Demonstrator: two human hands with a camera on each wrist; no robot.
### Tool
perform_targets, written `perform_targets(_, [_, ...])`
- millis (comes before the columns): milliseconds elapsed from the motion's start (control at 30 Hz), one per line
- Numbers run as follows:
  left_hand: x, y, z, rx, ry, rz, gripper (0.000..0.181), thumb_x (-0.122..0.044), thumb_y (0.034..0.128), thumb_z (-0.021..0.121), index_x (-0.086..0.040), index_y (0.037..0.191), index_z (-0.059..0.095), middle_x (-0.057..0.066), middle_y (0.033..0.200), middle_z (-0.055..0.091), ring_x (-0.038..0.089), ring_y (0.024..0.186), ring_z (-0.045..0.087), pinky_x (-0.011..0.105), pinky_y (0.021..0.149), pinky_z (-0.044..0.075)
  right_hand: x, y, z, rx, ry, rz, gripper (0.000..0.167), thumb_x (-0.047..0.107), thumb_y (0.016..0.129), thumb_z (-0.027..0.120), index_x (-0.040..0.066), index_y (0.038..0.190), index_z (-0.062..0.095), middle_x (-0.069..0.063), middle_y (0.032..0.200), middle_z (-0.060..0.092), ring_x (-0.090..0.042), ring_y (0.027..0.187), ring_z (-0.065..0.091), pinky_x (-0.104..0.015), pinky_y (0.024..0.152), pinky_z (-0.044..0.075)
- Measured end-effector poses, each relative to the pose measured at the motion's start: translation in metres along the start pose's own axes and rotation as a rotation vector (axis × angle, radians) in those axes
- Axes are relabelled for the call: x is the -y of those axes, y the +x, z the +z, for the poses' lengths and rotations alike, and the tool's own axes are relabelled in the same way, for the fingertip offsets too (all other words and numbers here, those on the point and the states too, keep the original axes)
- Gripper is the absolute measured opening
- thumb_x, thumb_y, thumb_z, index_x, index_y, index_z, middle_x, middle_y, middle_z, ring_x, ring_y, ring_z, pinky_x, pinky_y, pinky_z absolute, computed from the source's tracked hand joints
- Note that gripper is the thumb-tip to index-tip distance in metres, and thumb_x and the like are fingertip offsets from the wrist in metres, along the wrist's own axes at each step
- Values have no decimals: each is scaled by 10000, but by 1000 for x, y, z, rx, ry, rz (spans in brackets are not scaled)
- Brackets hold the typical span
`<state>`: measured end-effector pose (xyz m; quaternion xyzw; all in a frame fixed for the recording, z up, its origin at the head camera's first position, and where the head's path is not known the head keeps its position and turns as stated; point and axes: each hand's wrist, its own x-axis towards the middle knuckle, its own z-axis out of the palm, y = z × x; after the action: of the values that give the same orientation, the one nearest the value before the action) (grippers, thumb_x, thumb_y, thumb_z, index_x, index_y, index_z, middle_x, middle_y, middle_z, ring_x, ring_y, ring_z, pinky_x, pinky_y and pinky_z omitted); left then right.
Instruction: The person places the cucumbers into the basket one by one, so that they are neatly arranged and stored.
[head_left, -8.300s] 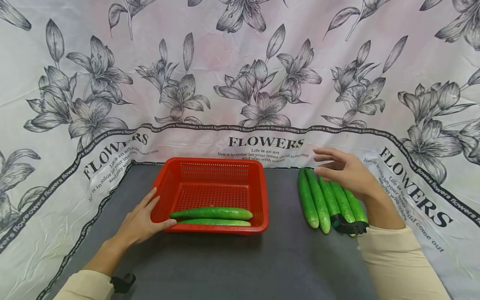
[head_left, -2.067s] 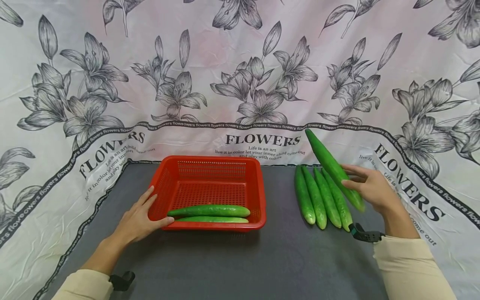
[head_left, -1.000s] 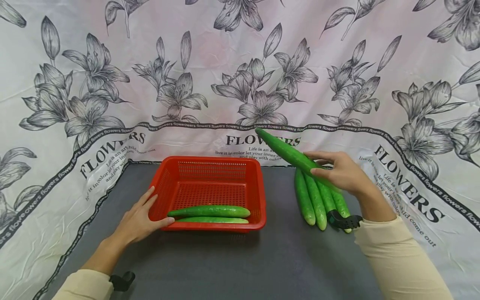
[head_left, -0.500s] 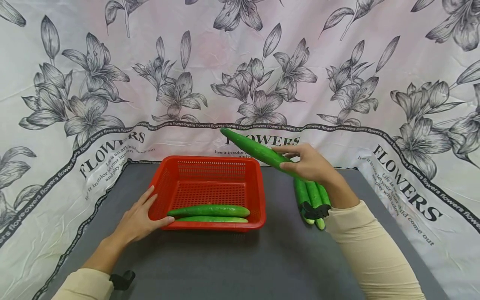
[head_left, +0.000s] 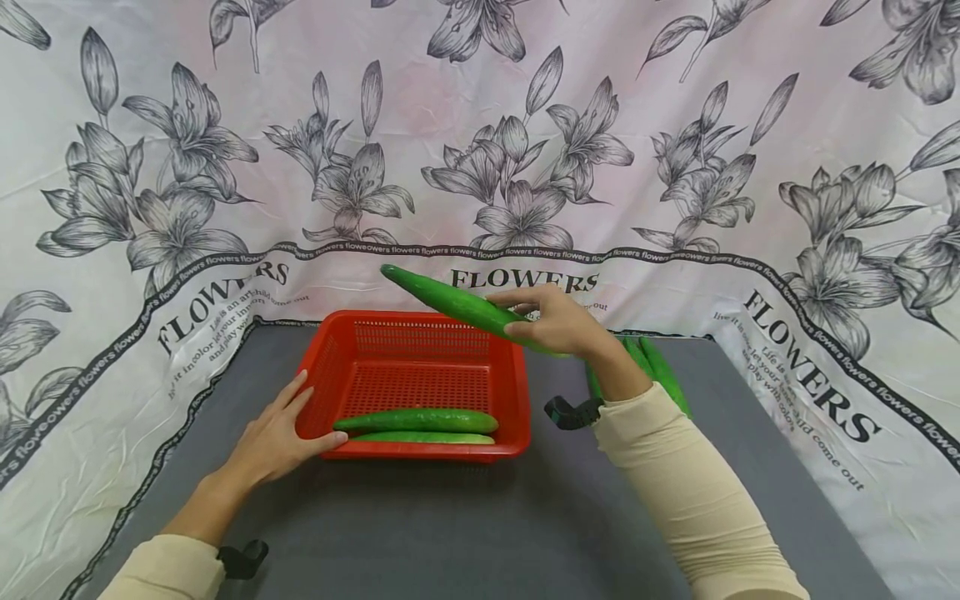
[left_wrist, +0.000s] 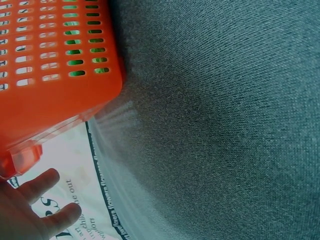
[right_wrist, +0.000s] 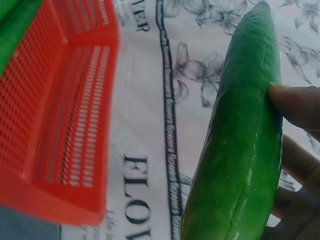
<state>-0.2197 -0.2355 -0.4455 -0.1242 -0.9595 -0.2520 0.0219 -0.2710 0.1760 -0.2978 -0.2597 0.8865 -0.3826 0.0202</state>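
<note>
The work looks to be partly done, as I judge it. In the red basket (head_left: 420,452) you have two cucumbers, the rear cucumber (head_left: 420,420) and the front cucumber (head_left: 423,437), which lie side by side along the front wall. The back part of the basket floor is bare, so there seems to be room for more.

Your right hand (head_left: 558,321) grips the held cucumber (head_left: 450,302) between thumb and fingers. It is tilted in the air, near the back rim of the basket and apart from it, so this one is not yet placed.

Your left hand (head_left: 273,442) is at the basket's left front corner, with the thumb on the rim and the fingers rather straight; it does not grasp any cucumber.

What is left, I think, is the remaining cucumbers (head_left: 666,377) on the grey table (head_left: 450,533). At least three are visible, but your right forearm (head_left: 626,375) partly hides them, so I cannot count surely.
</note>
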Motion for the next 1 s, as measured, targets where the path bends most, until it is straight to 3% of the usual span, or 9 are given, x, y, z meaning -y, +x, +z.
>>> perform_targets(333, [5, -1, 0, -3, -10, -3, 1021, -664, 792, 630, 21, 1483, 321, 127, 1581, 151, 449, 1300, 316, 704, 929, 289, -1, 33, 39, 72, 99, -4, 474, 38, 883, 658, 146, 1341, 600, -106, 1299, 574, -319, 1116, 584, -374, 778, 516])
perform_targets(600, [5, -1, 1, 7, -14, -12, 1037, -672, 787, 630, 16, 1491, 306, 121, 1583, 142, 442, 1295, 317, 703, 924, 300, -9, 53, 68, 115, 161, 10, 466, 19, 889, 663, 145, 1334, 606, -69, 1291, 584, -327, 1125, 568, -381, 833, 509])
perform_targets(1000, [1, 0, 0, -10, -6, 3, 1016, -662, 786, 639, 15, 1481, 334, 111, 1579, 166, 420, 1300, 328, 686, 929, 303, -34, 72, 102, 198, 152, 35, 459, -16, 883, 660, 104, 1323, 607, -66, 1290, 599, -252, 1166, 546, -380, 908, 474])
